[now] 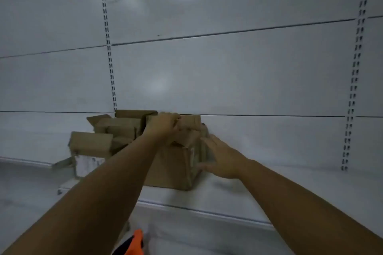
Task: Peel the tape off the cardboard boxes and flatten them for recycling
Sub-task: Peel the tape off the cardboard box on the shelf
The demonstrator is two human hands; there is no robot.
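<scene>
A brown cardboard box (176,170) stands on a white shelf (238,196), its top flaps up and crumpled. My left hand (163,125) is closed over a top flap at the box's upper rim. My right hand (221,157) lies flat with spread fingers against the box's right side. Behind and to the left sit more open cardboard boxes (116,126) with raised flaps, one nearer box (91,144) at the far left. The picture is blurred, so tape is hard to make out.
White back panels with slotted upright rails (109,47) rise behind the boxes. A white crumpled sheet or bag (87,164) lies under the left box. An orange and black object (134,243) shows at the bottom edge, below the shelf's front lip.
</scene>
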